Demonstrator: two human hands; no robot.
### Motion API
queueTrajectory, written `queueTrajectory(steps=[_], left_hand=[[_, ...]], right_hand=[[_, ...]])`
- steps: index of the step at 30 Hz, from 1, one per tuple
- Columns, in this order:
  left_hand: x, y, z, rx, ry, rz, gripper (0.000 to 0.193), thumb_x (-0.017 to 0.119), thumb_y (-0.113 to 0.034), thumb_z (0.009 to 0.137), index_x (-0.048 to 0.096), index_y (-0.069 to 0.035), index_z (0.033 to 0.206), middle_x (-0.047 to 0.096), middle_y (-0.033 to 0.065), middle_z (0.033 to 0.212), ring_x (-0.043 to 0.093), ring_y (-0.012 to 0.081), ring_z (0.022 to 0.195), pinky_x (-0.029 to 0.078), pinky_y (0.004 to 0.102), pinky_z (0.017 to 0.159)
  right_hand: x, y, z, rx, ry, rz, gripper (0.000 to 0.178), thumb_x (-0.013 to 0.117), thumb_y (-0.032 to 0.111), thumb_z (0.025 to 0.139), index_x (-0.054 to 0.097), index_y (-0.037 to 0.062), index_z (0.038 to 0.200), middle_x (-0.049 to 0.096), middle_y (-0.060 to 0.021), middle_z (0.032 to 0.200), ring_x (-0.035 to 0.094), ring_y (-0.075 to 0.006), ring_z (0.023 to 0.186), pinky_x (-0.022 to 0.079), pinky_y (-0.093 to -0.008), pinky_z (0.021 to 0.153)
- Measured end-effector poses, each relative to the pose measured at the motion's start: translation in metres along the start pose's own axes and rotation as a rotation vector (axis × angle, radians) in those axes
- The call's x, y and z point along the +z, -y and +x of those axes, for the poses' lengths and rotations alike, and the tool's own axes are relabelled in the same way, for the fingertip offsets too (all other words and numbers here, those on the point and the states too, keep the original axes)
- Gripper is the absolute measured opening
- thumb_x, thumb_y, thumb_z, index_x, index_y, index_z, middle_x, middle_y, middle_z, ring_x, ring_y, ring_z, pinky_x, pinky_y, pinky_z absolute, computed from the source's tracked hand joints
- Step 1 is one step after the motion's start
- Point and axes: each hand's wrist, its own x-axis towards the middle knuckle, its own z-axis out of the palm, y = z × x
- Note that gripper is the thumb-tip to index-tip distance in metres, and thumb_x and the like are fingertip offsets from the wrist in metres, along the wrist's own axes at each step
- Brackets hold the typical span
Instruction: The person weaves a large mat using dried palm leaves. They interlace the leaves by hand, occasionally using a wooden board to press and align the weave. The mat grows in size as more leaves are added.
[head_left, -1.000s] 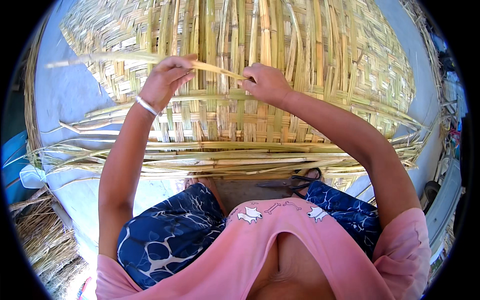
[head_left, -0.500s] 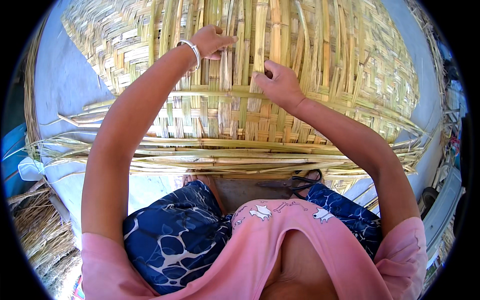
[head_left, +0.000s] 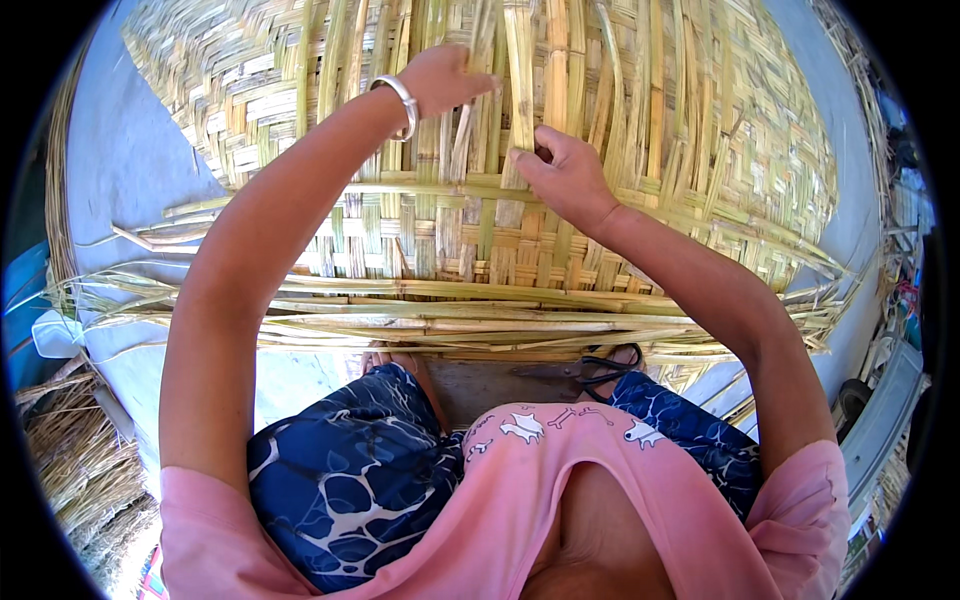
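A large mat [head_left: 760,150] of woven split cane spreads out in front of me, greenish-yellow and straw-coloured. Long upright strips lie over its middle. My right hand [head_left: 570,182] is closed, thumb and finger pinching the near part of a flat pale cane strip [head_left: 519,80] that runs away from me. To the left of that strip, my left hand [head_left: 445,82] hovers over the upright strips, slightly blurred, with fingers stretched to the right and nothing visible in them. Below both hands, a crosswise strip [head_left: 400,188] runs over and under the uprights.
Loose long strips [head_left: 470,322] lie crosswise between the mat and my feet. Dark-handled scissors [head_left: 595,372] rest by my right foot. Dry stalks [head_left: 85,470] are heaped at the left, near a whitish container [head_left: 57,335]. A grey-blue plastic object [head_left: 885,430] stands at the right.
My left hand has shifted a little to the right, nearer the pinched strip. My right hand keeps its pinch and has come slightly nearer to me.
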Motion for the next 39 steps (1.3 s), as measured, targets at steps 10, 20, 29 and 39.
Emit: queueTrajectory(steps=[10,20,29,39], left_hand=[[-0.012,-0.018,0.004,-0.182,0.166,0.37,0.066,0.055,-0.059,0.082,0.061,0.006,0.092,0.064,0.0236,0.084,0.065,0.0284,0.075,0.052,0.0384,0.074],[-0.013,0.022,-0.012,-0.275,0.327,-0.325,0.052,0.076,-0.055,0.065,0.058,-0.007,0.072,0.051,0.0013,0.064,0.052,0.0085,0.063,0.05,0.0261,0.071],[0.004,0.024,-0.015,-0.352,0.236,-0.564,0.1,0.081,-0.035,0.066,0.026,0.014,0.134,0.05,0.0238,0.123,0.053,0.0276,0.112,0.05,0.0381,0.085],[0.016,0.047,-0.019,-0.376,0.292,-0.781,0.031,0.079,-0.025,0.071,0.069,-0.004,0.09,0.064,-0.0003,0.078,0.051,0.0073,0.066,0.041,0.0236,0.062]], right_hand=[[-0.001,-0.004,-0.004,0.024,0.027,0.102,0.03,0.061,0.025,0.08,0.049,-0.0022,0.071,0.048,-0.0162,0.059,0.041,-0.0234,0.053,0.04,-0.0356,0.054],[-0.002,-0.003,0.002,0.066,0.066,0.137,0.031,0.06,0.024,0.08,0.047,-0.0032,0.071,0.047,-0.0146,0.059,0.04,-0.0212,0.054,0.04,-0.035,0.055],[0.007,-0.011,0.009,0.095,0.034,0.194,0.031,0.06,0.023,0.08,0.047,-0.0031,0.073,0.049,-0.0134,0.062,0.042,-0.0195,0.058,0.041,-0.0353,0.058],[0.013,0.006,0.02,0.102,0.142,-0.13,0.023,0.056,0.02,0.082,0.054,0.0006,0.094,0.058,-0.0164,0.078,0.058,-0.0293,0.074,0.045,-0.0395,0.07]])
